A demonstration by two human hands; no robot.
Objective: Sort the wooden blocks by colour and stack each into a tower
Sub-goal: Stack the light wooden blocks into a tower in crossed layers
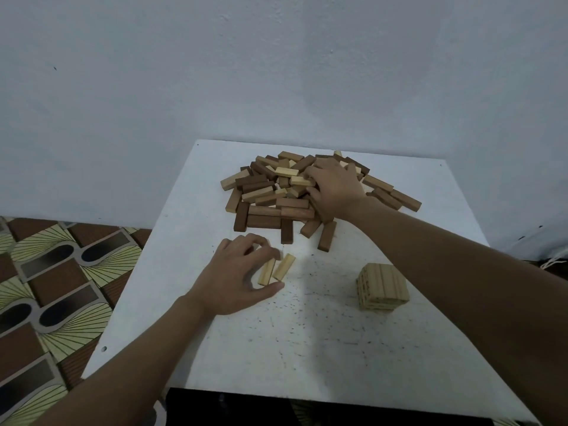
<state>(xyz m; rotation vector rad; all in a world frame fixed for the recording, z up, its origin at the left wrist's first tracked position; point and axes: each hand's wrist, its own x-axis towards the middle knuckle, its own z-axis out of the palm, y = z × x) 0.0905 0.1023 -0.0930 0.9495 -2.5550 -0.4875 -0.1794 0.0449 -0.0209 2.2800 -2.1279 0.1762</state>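
1. The mixed pile (270, 192) of pale and brown blocks lies at the far middle of the table (307, 348). The right hand (335, 189) is sunk into it with fingers curled. If a block is pulled from beneath others, loose ones could be dragged out or scattered toward the far edge.
2. The pale tower (382, 285) stands close by the right forearm and could be toppled if that arm is drawn back low.
3. The left hand (242, 278) is arched over a pale block (266, 272), which appears pinched end to end between fingertips and thumb. A second pale block (284, 267) lies just beside it and could be knocked askew.
4. The brown shades are hard to separate in the dim light, so a block could be sorted wrongly.
5. Whether anything is gripped by the right fingers cannot be told, as the blocks beneath the palm are hidden. The tower's layers are hard to count.
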